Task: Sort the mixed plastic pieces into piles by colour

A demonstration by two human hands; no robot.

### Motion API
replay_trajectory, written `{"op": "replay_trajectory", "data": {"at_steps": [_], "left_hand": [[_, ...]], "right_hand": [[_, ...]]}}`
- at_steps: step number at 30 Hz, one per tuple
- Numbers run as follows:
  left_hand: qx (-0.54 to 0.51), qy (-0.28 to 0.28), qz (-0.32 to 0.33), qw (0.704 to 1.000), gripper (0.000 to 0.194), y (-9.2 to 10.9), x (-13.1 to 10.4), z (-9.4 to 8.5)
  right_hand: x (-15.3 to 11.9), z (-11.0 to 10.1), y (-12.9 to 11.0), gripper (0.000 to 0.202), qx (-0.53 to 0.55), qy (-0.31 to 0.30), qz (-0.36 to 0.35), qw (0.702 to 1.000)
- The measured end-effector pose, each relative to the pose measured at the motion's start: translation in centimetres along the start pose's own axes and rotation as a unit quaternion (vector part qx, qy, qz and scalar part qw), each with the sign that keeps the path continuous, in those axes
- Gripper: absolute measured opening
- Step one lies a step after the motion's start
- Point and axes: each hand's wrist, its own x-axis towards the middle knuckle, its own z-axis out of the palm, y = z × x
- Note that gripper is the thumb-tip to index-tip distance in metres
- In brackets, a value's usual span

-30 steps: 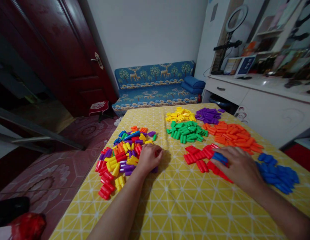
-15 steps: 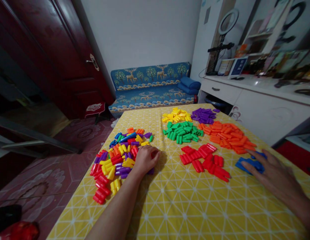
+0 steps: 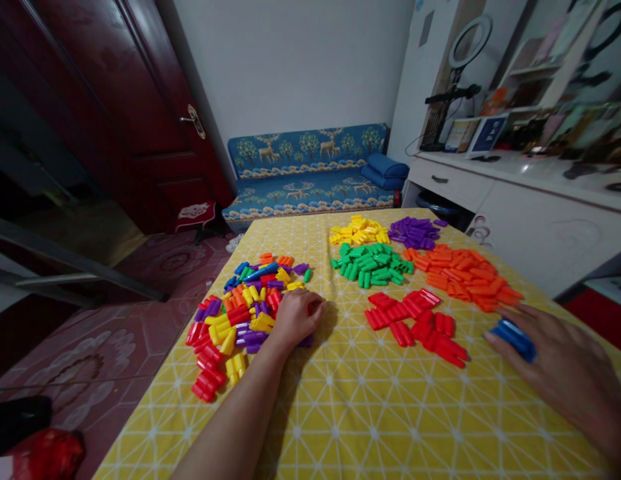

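Note:
My left hand (image 3: 296,316) rests with curled fingers at the right edge of a mixed pile (image 3: 240,317) of red, yellow, purple, orange and blue pieces; what its fingers hold, if anything, is hidden. At the right, my right hand (image 3: 555,347) has thumb and fingers around blue pieces (image 3: 514,339). Red pieces (image 3: 403,313) lie between the hands. Beyond them are a green pile (image 3: 373,265), a yellow pile (image 3: 359,231), a purple pile (image 3: 414,233) and an orange pile (image 3: 463,275).
The yellow patterned tablecloth (image 3: 360,407) covers the table. Past its far edge stands a blue patterned sofa (image 3: 310,173). A white dresser (image 3: 535,213) is at the right, and a small red stool (image 3: 196,215) stands by the door.
The view has shifted slightly left, so things appear further right. My right hand has closed in around the blue pieces, which now sit between its thumb and fingers. My left hand stays beside the mixed pile.

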Motion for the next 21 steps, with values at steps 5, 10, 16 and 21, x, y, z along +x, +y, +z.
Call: {"op": "replay_trajectory", "data": {"at_steps": [5,10,16,21], "left_hand": [[-0.003,0.005,-0.002,1.000,0.019,0.1,0.0,-0.1],[-0.006,0.000,0.002,1.000,0.018,0.0,0.0,-0.1],[-0.009,-0.001,0.002,1.000,0.018,-0.1,0.0,0.0],[-0.006,0.010,-0.008,1.000,0.018,0.0,0.0,-0.1]], "right_hand": [[2.0,0.0,-7.0,0.054,0.102,-0.053,-0.101,0.988],[3.7,2.9,-10.6,0.055,0.144,-0.076,-0.069,0.984],[4.1,2.7,-12.1,0.048,0.183,-0.073,-0.096,0.976],[4.8,1.6,-13.9,0.048,0.161,-0.082,-0.150,0.972]]}}
